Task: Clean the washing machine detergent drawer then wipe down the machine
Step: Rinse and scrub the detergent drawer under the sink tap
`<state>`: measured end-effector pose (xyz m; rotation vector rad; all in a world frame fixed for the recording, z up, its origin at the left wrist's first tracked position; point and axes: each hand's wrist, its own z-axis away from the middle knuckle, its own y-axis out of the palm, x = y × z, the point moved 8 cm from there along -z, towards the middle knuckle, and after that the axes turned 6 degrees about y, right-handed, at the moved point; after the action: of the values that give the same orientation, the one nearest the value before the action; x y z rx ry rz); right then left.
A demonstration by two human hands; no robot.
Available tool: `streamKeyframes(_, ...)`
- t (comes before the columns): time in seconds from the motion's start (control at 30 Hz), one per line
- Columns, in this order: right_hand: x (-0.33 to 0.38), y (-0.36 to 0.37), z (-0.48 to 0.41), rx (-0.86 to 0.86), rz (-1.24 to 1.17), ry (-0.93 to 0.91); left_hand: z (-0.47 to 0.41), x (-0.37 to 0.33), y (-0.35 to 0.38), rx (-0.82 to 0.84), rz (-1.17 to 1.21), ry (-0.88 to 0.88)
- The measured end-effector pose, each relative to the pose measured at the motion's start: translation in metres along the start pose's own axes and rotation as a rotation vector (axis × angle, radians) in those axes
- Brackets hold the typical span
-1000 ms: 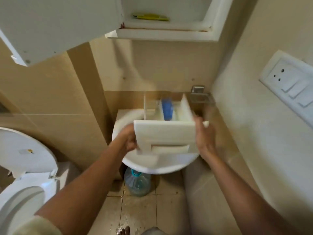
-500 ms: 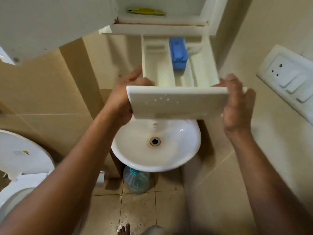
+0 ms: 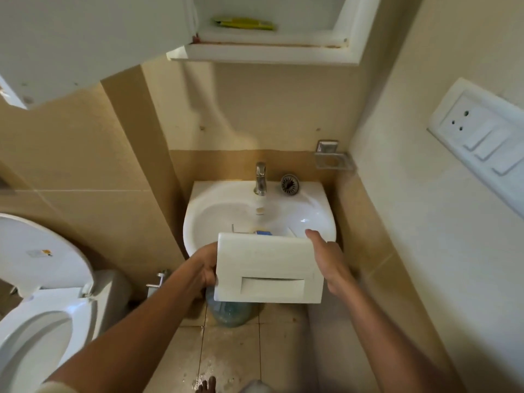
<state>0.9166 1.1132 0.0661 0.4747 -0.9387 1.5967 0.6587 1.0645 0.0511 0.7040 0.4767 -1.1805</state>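
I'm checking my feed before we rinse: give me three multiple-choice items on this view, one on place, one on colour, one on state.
1. Where is the white plastic detergent drawer?
A. In the wall cabinet
B. Over the white ceramic basin
C. On the floor

2. What colour is the insert inside the drawer?
A. Blue
B. Red
C. Black

3. How is the drawer held?
A. By the left hand and the right hand
B. One hand
C. Not held

Answers: B, its back end reaches over the basin's front rim; A, a blue piece peeks above the front panel; A, one hand grips each side.

Between the hands, the drawer point(image 3: 268, 268) looked smooth matt white plastic; beyond them, the basin point(image 3: 312, 214) was glossy ceramic, its tap point(image 3: 260, 177) shiny metal.
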Motion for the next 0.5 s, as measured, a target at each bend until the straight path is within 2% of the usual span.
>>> streamKeyframes(0.07, 0.01, 0.0, 0.001, 0.063, -0.069, -0.033, 0.002, -0.008, 0.004, 0.001, 0.062, 0.026)
streamKeyframes(0.17, 0.018, -0.02, 0.014, -0.121, -0.071, -0.21, 0.01, -0.008, 0.02, 0.04, 0.238, 0.054)
streamKeyframes(0.23, 0.009, -0.031, 0.029, -0.172, -0.186, -0.219, 0.013, -0.009, 0.032, 0.033, 0.339, 0.131)
streamKeyframes(0.3, -0.005, -0.013, 0.052, -0.012, -0.341, -0.112, 0.019, -0.014, 0.041, -0.062, 0.422, 0.249)
streamKeyframes(0.4, -0.013, 0.042, 0.082, 0.316, -0.358, 0.049, 0.029, -0.018, 0.06, -0.141, 0.431, 0.448)
streamKeyframes(0.43, -0.009, 0.057, 0.088, 0.384, -0.376, 0.063, 0.031, -0.016, 0.067, -0.162, 0.403, 0.498)
streamKeyframes(0.5, 0.004, 0.068, 0.085, 0.373, -0.48, 0.045, 0.034, -0.008, 0.073, -0.209, 0.334, 0.541)
